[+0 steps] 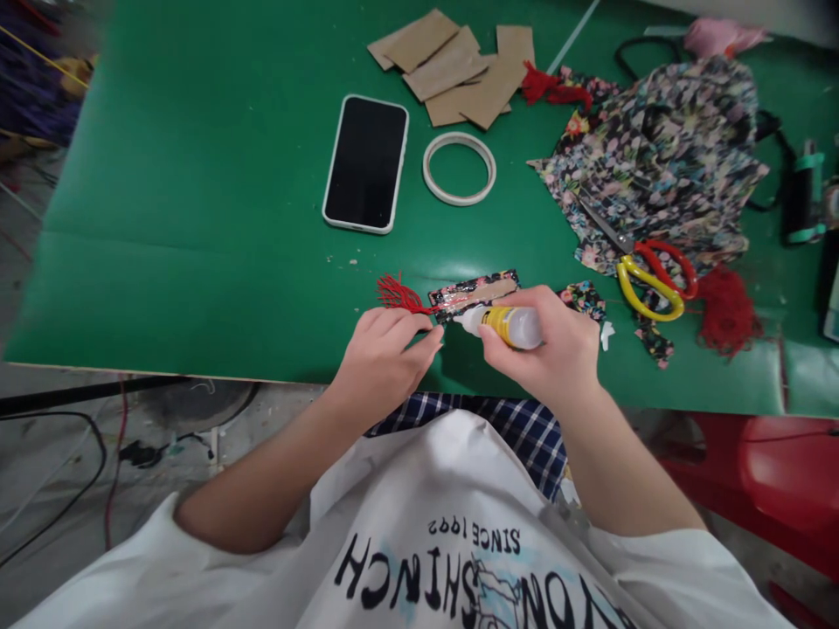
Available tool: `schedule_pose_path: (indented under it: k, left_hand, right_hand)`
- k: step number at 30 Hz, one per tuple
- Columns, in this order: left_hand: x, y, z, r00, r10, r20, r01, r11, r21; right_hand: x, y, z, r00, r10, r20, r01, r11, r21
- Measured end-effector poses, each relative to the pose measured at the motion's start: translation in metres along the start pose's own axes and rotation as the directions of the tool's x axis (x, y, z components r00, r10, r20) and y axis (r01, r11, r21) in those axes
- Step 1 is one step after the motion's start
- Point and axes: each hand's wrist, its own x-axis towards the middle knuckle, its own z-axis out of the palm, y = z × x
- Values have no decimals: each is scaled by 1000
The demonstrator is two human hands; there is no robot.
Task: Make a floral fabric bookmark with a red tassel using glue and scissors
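From the left hand (pixel 385 349), the counter (pixel 183 192) lies open toward ten o'clock; a phone (pixel 365 164) blocks twelve. Scissors (pixel 626 245) bar the right hand (pixel 558 351) at two.

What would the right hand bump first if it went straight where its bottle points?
Probably the strip, right by the tip of the bottle; I can't tell whether they already touch. The left hand comes just beyond.

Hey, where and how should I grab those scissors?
Probably take the scissors by their red and yellow handles, reaching in from the near right: the loops face that way, while the blades point away over the flowered cloth.
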Motion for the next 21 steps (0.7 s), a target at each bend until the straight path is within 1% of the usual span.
schedule_pose_path:
  k: [4, 7, 10, 12, 14, 15, 16, 18, 19, 20, 21]
  left_hand:
    - [0, 0, 0, 1000, -7, 1, 7, 1000, -6]
    - [0, 0, -1, 1000, -7, 0, 7, 1000, -5]
    - [0, 0, 0, 1000, -14, 5, 14, 1000, -9]
    - [1, 0, 0, 1000, -19, 12, 19, 1000, -14]
    - [1, 0, -1, 1000, -23, 16, 23, 1000, -21]
    - [1, 0, -1, 1000, -25, 14, 25, 999, -27]
    - [1, 0, -2, 1000, -27, 10, 28, 999, -34]
    - [0, 0, -3, 999, -36, -2, 35, 998, -51]
    - [0, 0, -4, 999, -38, -8, 38, 997, -61]
    - [-1, 1, -5, 999, -38, -13, 37, 997, -70]
    - [-1, 2, -6, 999, -38, -13, 37, 996, -79]
  right_hand:
    - [2, 0, 0, 999, -37, 35, 37, 999, 7]
    - [1, 1, -1, 999, -29, 40, 29, 999, 20]
    - [0, 4, -5, 997, 32, 68, -34, 999, 30]
    - [-1, 11, -9, 990, 132, 50, -135, 988, 73]
    - [-3, 25, -12, 960, 279, -33, -269, 947, 177]
    - [-3, 36, -13, 929, 358, -90, -326, 910, 257]
    - [-4, 48, -14, 894, 418, -158, -343, 868, 359]
    - [-5, 73, -16, 865, 473, -165, -330, 786, 522]
    - [-5, 85, -16, 864, 478, -159, -314, 758, 571]
    - [-5, 95, -16, 877, 468, -108, -322, 740, 591]
    - [-5, 104, -15, 873, 478, -97, -337, 735, 589]
